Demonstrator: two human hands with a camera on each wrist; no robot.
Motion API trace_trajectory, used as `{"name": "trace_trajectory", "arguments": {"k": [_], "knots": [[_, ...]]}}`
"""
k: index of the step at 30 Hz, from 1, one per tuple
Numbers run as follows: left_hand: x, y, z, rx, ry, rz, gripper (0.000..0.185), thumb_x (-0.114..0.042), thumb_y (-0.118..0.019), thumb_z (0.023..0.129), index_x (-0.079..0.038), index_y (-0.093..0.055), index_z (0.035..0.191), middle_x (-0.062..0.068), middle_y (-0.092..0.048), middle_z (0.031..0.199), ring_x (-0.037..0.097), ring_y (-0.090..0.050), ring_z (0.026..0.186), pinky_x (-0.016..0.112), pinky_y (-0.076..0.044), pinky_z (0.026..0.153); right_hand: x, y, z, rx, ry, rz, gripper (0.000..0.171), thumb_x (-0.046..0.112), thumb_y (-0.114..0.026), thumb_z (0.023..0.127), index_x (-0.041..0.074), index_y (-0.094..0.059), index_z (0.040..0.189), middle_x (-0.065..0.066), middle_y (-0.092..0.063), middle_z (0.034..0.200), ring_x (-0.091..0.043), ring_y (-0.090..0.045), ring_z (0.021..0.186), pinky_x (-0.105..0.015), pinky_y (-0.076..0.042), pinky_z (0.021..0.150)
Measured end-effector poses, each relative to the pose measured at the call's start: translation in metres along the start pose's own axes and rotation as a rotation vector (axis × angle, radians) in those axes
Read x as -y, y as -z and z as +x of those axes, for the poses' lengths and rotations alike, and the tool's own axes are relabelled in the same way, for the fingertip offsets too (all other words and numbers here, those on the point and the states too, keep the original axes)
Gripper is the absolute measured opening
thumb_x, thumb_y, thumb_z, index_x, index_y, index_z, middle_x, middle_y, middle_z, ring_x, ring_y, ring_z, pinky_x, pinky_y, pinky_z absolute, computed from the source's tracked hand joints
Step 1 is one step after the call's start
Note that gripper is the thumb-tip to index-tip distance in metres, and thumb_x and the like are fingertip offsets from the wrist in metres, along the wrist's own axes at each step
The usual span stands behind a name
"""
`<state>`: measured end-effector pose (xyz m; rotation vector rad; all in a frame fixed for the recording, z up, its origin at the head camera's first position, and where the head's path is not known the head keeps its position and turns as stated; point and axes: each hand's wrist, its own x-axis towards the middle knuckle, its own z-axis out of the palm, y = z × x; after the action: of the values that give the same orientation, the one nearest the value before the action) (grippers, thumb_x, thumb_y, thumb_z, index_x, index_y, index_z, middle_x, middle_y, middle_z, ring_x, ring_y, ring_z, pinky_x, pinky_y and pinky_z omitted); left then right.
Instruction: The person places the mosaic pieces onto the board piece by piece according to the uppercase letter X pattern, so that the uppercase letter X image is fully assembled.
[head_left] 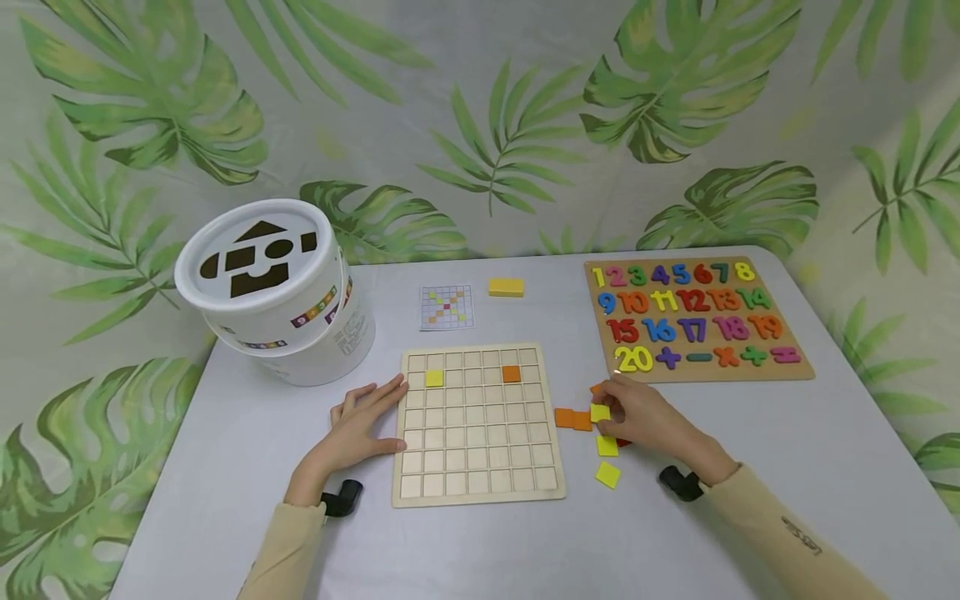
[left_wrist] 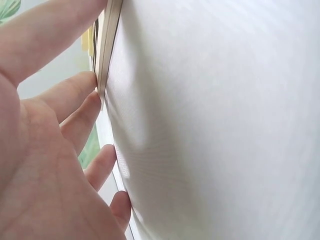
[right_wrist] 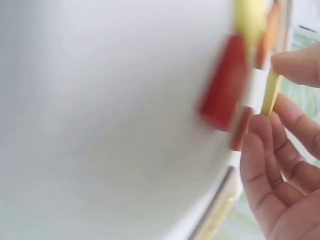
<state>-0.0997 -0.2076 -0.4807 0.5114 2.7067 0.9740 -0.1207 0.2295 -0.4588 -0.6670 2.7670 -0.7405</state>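
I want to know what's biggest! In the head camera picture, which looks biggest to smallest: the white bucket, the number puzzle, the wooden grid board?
1. Number puzzle
2. White bucket and wooden grid board: look about alike, so no ranking.

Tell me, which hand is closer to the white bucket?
Left. The left hand rests on the grid board's left edge, just below-right of the white bucket; the right hand is beyond the board, among loose tiles.

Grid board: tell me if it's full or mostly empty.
Mostly empty. The grid board holds only a yellow tile and an orange tile; other squares show bare wood.
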Motion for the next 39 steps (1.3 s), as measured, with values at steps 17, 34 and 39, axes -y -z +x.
{"name": "trace_trajectory", "arguments": {"k": [17, 34, 39], "knots": [[0.0, -0.002, 0.002, 0.004, 0.004, -0.002, 0.084, -0.035, -0.077, 0.079, -0.01, -0.036, 0.148, 0.004, -0.024, 0.157, 0.036, -0.013, 0.137, 0.055, -0.011, 0.093, 0.082, -0.019, 0.087, 0.019, 0.261, 0.119, 0.024, 0.013, -0.075, 0.083, 0.004, -0.064, 0.102, 0.0, -0.056, 0.087, -0.016, -0.051, 0.077, -0.028, -0.045, 0.07], [-0.001, 0.0, 0.0, 0.004, 0.035, 0.013, 0.083, -0.036, -0.077, 0.078, -0.012, -0.038, 0.148, 0.003, -0.025, 0.156, 0.036, -0.013, 0.137, 0.054, -0.013, 0.092, 0.131, -0.062, 0.136, 0.168, 0.269, -0.108, 0.016, 0.012, -0.072, 0.083, 0.01, -0.063, 0.096, 0.002, -0.052, 0.084, -0.012, -0.049, 0.073, -0.025, -0.042, 0.065], [0.0, -0.001, 0.001, 0.006, 0.033, 0.008, 0.083, -0.036, -0.078, 0.078, -0.012, -0.038, 0.148, 0.002, -0.025, 0.156, 0.036, -0.013, 0.137, 0.054, -0.012, 0.093, 0.133, -0.061, 0.133, 0.171, 0.258, -0.123, 0.018, 0.012, -0.073, 0.084, 0.008, -0.064, 0.099, 0.0, -0.054, 0.089, -0.012, -0.049, 0.072, -0.025, -0.043, 0.066]]}}
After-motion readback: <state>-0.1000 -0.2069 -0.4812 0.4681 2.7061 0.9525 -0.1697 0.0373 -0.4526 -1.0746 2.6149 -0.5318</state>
